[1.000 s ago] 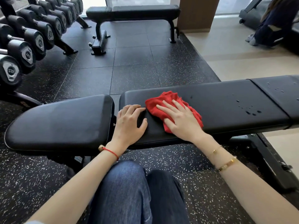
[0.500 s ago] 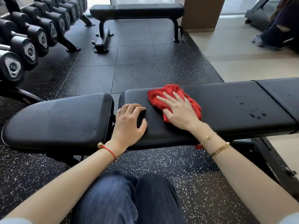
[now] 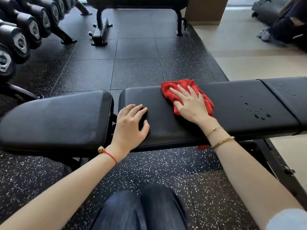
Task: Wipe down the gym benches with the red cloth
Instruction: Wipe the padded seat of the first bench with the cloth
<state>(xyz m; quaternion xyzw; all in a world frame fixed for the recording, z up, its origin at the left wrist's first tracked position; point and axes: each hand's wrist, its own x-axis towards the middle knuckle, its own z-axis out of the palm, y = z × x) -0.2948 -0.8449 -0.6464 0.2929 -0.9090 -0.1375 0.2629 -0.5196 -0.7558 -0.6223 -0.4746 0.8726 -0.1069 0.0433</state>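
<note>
Currently right hand (image 3: 191, 105), fingers spread flat, presses red cloth (image 3: 184, 95) on bench (image 3: 232, 110) pad's far edge; left hand (image 3: 131, 125), loosely open, braces nearby. Risk: droplets (image 3: 259, 113) beyond cloth get missed; bunched cloth may smear.

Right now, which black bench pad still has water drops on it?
The long black middle pad under the red cloth has droplets right of it; the left pad looks dry.

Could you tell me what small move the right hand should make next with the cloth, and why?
Probably slide the cloth rightward along the pad: the right hand presses it flat, and the droplets lie unwiped just to its right. The left hand braces the pad.
</note>
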